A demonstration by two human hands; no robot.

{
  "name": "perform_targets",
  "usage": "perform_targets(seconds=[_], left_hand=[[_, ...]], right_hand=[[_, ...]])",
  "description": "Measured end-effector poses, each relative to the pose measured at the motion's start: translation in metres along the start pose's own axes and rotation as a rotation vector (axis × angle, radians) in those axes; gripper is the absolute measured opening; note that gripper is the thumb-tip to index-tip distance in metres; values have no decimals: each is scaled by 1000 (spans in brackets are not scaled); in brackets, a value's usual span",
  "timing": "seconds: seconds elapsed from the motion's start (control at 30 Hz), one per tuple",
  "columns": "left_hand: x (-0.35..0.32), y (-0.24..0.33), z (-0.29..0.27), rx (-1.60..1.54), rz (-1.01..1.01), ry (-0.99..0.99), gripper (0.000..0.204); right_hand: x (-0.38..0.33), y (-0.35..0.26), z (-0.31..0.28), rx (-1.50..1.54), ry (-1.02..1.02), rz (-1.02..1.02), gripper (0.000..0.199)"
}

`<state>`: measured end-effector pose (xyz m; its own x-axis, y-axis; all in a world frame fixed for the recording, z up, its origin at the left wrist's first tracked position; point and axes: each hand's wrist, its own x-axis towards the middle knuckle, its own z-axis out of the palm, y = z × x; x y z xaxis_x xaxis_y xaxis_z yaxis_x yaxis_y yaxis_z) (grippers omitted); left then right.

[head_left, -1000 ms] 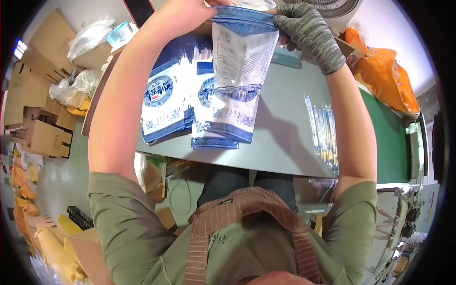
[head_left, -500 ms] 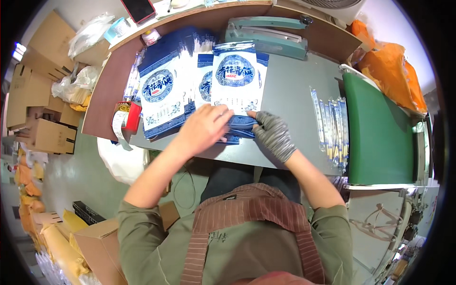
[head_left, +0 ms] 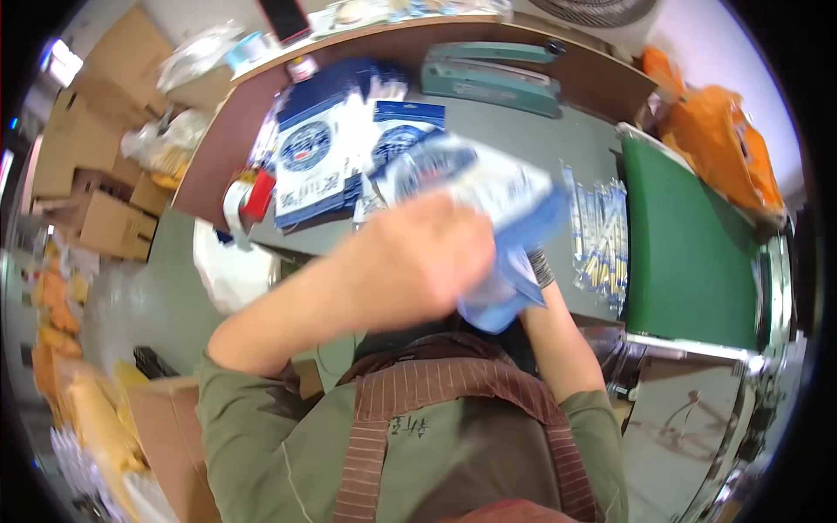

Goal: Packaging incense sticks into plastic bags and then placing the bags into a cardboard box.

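Lifted over the near edge of the table is a bunch of blue-and-white printed pouches, tilted and smeared by motion. My left hand, bare and blurred, is closed like a fist at their near left side, seemingly gripping them. Of my right hand only the striped grey glove's cuff shows; the pouches cover its fingers. On the table to the left lies a stack of similar pouches. Another blue-and-white pouch lies beyond my hands, partly covered by the lifted ones.
A teal bag sealer stands at the back. Slim wrapped sticks lie at the right, beside a green board. A red tape dispenser sits at the left edge. Cardboard boxes stand beyond it; an orange bag lies far right.
The front pouches have come up off the table, tilting and moving right and toward me. My left hand has moved right and nearer; my right hand has slipped behind the pouches.
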<state>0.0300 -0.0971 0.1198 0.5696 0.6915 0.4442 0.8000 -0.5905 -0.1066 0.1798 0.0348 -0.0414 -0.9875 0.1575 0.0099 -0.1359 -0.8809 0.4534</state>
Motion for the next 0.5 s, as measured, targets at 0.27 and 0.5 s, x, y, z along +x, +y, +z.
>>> perform_targets(seconds=[0.27, 0.5], left_hand=[[-121, 146, -26, -307, -631, 190, 38], [-247, 213, -28, -1682, -1350, 1659, 50]], right_hand=[[1, 92, -17, -1121, 464, 0, 46], [116, 202, -90, -1619, 252, 486, 49]])
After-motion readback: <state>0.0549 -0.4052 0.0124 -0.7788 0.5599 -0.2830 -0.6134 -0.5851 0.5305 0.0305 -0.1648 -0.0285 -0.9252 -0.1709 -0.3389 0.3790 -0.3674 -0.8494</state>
